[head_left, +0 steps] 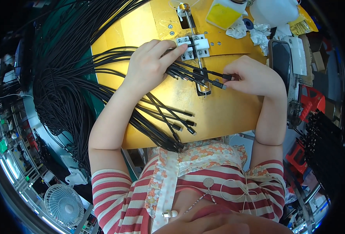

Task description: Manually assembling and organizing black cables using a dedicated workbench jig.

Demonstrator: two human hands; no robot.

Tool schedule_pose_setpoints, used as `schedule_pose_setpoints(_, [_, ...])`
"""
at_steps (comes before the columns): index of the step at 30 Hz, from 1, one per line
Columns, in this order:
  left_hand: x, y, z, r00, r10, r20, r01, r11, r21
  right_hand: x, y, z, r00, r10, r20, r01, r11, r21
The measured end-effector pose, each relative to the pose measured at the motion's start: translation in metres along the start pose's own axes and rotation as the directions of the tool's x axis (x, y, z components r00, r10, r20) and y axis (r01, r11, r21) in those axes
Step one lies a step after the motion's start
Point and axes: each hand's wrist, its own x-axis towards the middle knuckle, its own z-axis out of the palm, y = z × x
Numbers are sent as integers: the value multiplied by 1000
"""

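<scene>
My left hand (151, 64) is closed around a bunch of black cables (184, 74) whose plug ends stick out to the right. Its index fingertip rests at the white block fixture (201, 43) mounted on the gold-coloured worktop (235, 113). Further right, my right hand (254, 76) pinches a black cable end (226, 77) between thumb and fingers. Another cable plug (220, 84) lies just below those fingers. A metal rod (199, 60) runs through the fixture, partly behind the cables. More loose cable ends (176, 124) lie on the worktop nearer to me.
A thick mass of black cables (59, 89) hangs over the left edge. At the back right stand a bottle with a yellow label (224, 15) and crumpled white paper (260, 35). A phone (280, 58) lies at the right edge. A white fan (64, 204) is at lower left.
</scene>
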Motion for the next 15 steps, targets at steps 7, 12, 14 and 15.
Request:
schedule_pose_setpoints(7, [5, 0, -7, 996, 59, -70, -56, 998, 33, -14, -5, -7, 960, 91, -265, 89, 796, 599])
schedule_pose_setpoints(12, [10, 17, -67, 958, -107, 267, 174, 954, -244, -14, -15, -3, 895, 16, -446, 308, 702, 642])
schedule_pose_setpoints(14, [7, 24, -74, 918, -120, 378, 217, 949, -227, -4, -21, 5, 844, -115, -524, 386, 808, 444])
schedule_pose_setpoints(15, [6, 29, -75, 907, -137, 398, 219, 961, -168, 2, -27, 9, 784, -270, -559, 455, 862, 222])
